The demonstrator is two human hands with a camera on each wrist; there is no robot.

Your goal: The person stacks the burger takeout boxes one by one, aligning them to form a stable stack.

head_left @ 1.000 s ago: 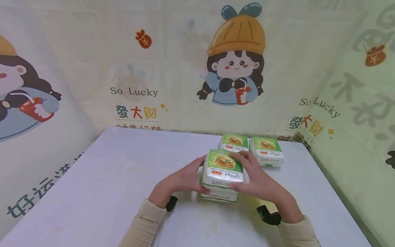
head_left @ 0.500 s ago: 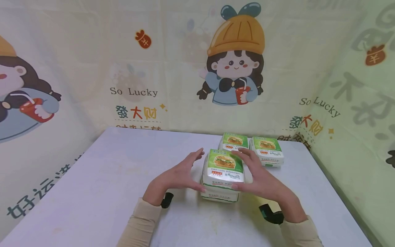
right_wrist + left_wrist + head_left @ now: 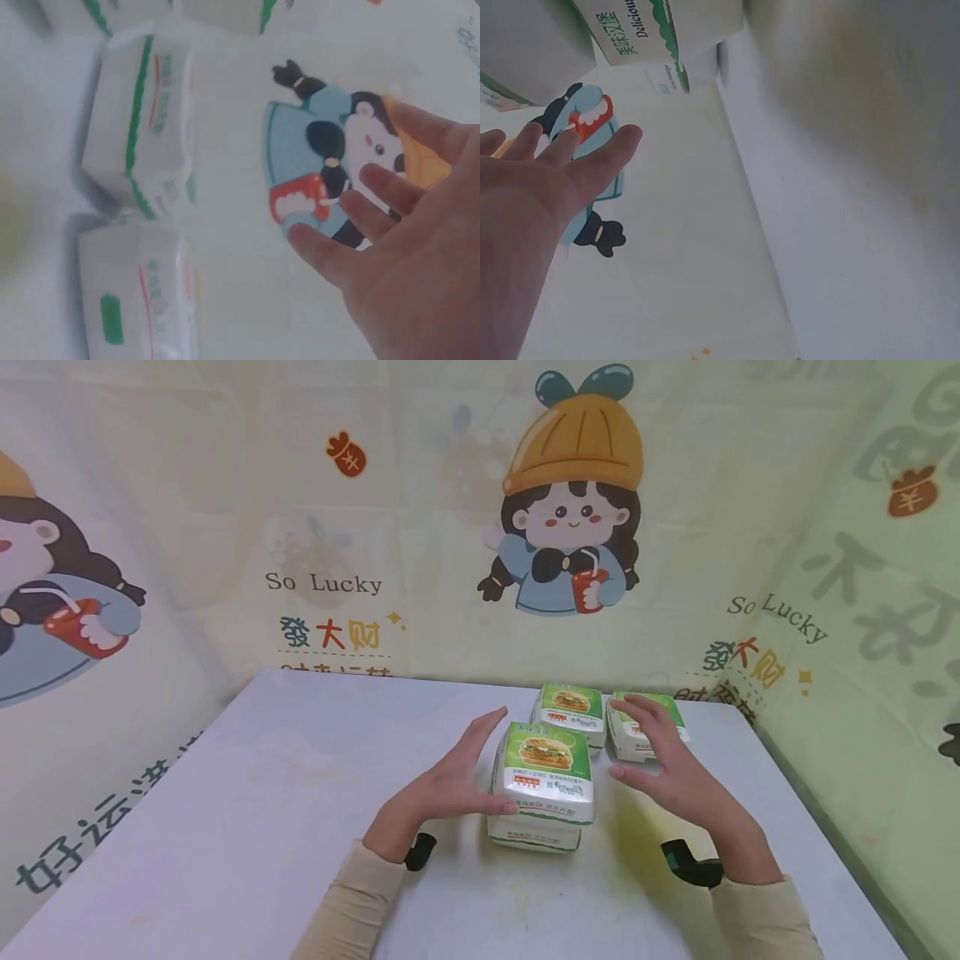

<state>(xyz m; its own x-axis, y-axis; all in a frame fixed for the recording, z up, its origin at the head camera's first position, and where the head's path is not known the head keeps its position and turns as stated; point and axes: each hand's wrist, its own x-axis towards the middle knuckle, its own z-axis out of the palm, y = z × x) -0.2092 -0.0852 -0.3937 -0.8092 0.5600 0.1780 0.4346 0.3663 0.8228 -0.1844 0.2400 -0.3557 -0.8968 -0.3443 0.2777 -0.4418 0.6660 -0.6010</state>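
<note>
Two burger boxes stand stacked near the middle of the table. The upper box (image 3: 546, 772), green and white with a burger picture, covers most of the lower box (image 3: 534, 837). At the stack's left side is my left hand (image 3: 442, 789), its thumb overlapping the upper box's front corner in the head view; its fingers (image 3: 600, 161) are spread and extended in the left wrist view. My right hand (image 3: 682, 781) is off to the stack's right, fingers spread and holding nothing. It partly hides the back right burger box (image 3: 634, 746).
Another matching burger box (image 3: 570, 702) stands right behind the stack, beside the back right one. The white table (image 3: 337, 735) ends at a printed cloth backdrop (image 3: 435, 527) that also hangs along both sides.
My left hand drew away from the stack, then came back close to its left side. My right hand let go of the upper box and moved right, toward the back right box.
</note>
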